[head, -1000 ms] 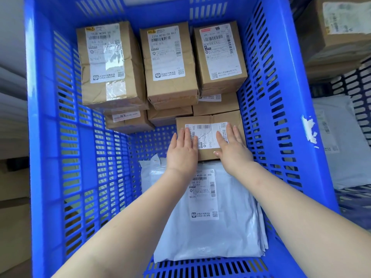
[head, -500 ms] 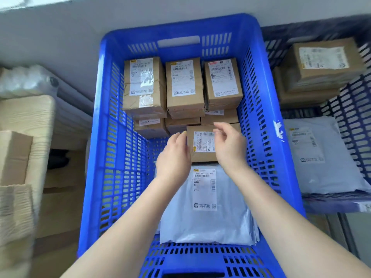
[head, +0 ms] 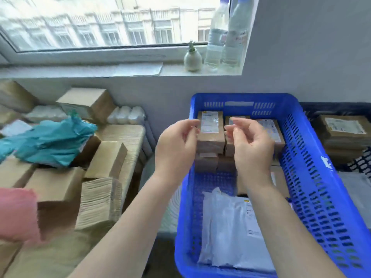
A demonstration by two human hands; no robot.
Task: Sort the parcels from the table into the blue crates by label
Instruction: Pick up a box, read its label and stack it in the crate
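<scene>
Both hands lifted empty above the blue crate, between parcels.

The blue crate (head: 313,177) stands under the window, its far end stacked with brown cardboard parcels (head: 210,133) label-up, likely so the labels stay readable, and grey mailer bags (head: 230,227) lying flat at the near end. A second crate (head: 359,163) sits just to the right. The left hand (head: 176,145) and right hand (head: 251,145) hover over the stacked boxes, fingers loosely curled and gripping nothing; the parcels lie below and beyond them, untouched.
</scene>
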